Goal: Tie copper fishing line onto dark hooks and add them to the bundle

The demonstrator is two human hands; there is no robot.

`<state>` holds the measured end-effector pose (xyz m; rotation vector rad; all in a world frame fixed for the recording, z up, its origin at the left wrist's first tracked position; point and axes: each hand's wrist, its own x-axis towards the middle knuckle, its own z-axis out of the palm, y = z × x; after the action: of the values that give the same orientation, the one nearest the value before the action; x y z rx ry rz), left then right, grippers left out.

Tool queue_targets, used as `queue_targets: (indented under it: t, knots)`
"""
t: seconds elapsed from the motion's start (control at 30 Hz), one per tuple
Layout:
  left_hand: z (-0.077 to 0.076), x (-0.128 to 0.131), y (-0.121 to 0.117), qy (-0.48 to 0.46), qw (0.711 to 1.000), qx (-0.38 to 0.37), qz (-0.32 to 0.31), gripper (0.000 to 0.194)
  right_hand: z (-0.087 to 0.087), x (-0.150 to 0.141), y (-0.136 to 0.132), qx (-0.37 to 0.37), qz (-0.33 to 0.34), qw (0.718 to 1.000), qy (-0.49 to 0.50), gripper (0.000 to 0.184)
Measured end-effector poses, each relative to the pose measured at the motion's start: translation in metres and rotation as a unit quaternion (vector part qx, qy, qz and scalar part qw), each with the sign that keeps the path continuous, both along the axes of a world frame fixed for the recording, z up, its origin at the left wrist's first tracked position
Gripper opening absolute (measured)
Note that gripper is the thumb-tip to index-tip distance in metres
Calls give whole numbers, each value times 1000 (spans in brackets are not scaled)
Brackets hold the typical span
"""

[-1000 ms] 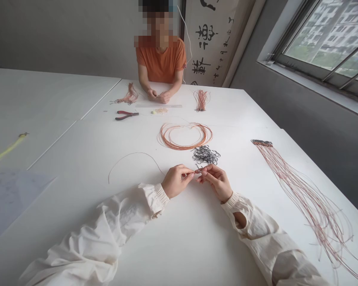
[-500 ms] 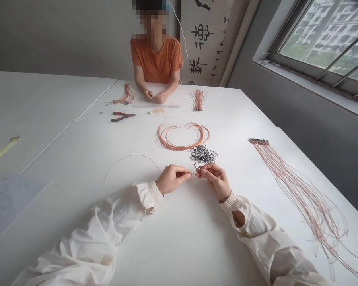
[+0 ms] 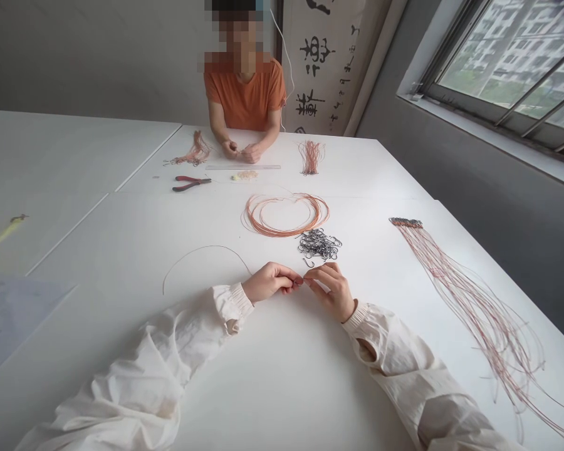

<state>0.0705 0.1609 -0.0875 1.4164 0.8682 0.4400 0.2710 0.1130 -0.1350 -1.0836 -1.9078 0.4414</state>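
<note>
My left hand (image 3: 269, 282) and my right hand (image 3: 331, 289) meet at the fingertips above the white table (image 3: 282, 369). My left fingers pinch a thin brown line (image 3: 202, 248), which arcs away to the left. My right fingers appear to hold a small metal fish hook, mostly hidden by my fingertips. Just beyond my hands lies a pile of dark loose hooks (image 3: 318, 244). Farther away is a coil of orange line (image 3: 282, 216). To the right, a row of tied hooks (image 3: 405, 222) trails long reddish lines (image 3: 479, 319).
A co-worker in an orange T-shirt (image 3: 242, 94) sits across the table, with both hands (image 3: 239, 150) together. Near that person lie red-handled pliers (image 3: 192, 183), a steel ruler (image 3: 242, 167) and two line bundles (image 3: 197, 150). A window (image 3: 507, 62) is at right.
My hands have drawn closer, and their fingertips now touch. The hook and line are less visible between them. The view has shifted slightly, while the objects on the table stay in place.
</note>
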Motion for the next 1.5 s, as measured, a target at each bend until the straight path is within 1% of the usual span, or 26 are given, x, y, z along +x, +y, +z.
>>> queue_targets:
  t: [0.1, 0.27, 0.5, 0.7, 0.77, 0.87, 0.9, 0.93, 1.03, 1.07, 1.17, 1.27, 1.33, 1.5]
  knots:
    - [1, 0, 0, -5, 1000, -13, -5, 29, -2, 0, 0, 11, -5, 1000, -14, 15]
    - [-3, 0, 1, -6, 1000, -1, -13, 20, -1, 0, -1, 24, -5, 1000, -12, 12]
    - [-13, -3, 4, 8, 999, 52, 13, 31, 0, -2, 0, 14, -18, 1000, 10, 8]
    - [-15, -3, 3, 19, 995, 95, 30, 34, 5, -1, -2, -3, -43, 999, 19, 9]
    - [-15, -2, 2, 25, 993, 114, 33, 35, 7, -2, -3, -7, -51, 998, 20, 4]
    - [-15, -1, 0, 38, 988, 148, 37, 34, 8, -3, -5, -9, -50, 999, 17, 20]
    - [-15, 0, -1, 42, 986, 160, 37, 33, 8, -4, -5, -9, -47, 999, 15, 22]
    - [-15, 1, -2, 46, 984, 171, 37, 33, 8, -5, -5, -8, -45, 999, 13, 21]
    - [-15, 4, -6, 62, 977, 202, 36, 32, 6, -5, -4, -6, -41, 999, 11, 7]
    - [-14, 4, -6, 68, 974, 211, 35, 31, 5, -5, -4, -5, -40, 999, 10, 5]
    - [-9, 3, -5, 84, 970, 229, 22, 28, 4, -5, -3, -4, -31, 999, 7, 9]
    - [-1, 0, -1, 94, 969, 227, -5, 24, 5, -5, -3, -4, -17, 1000, 3, 11]
    - [3, -3, 2, 98, 972, 214, -18, 25, 6, -5, -4, -3, -7, 1000, 2, 11]
    - [4, -7, 3, 99, 980, 166, -54, 33, 10, -6, -5, 0, 8, 1000, 7, 11]
